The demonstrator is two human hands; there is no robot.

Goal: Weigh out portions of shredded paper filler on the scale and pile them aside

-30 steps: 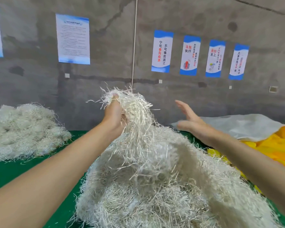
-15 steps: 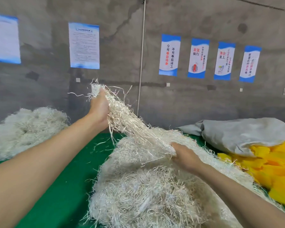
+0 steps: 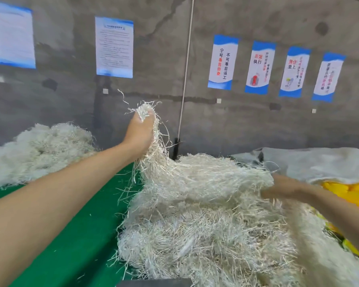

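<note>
The left hand [image 3: 140, 131] clenched a raised tuft [image 3: 146, 108] tangled into the shredded paper heap [image 3: 205, 224] toward the near right edge of the green table [image 3: 71, 235], the blurred right hand [image 3: 282, 186] against it with grasp unreadable, so a pull could have dragged excess strands and scattered them.

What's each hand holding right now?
Left hand: closed on a raised tuft of shredded paper.
Right hand: against the paper, blurred; grip cannot be told.
</note>
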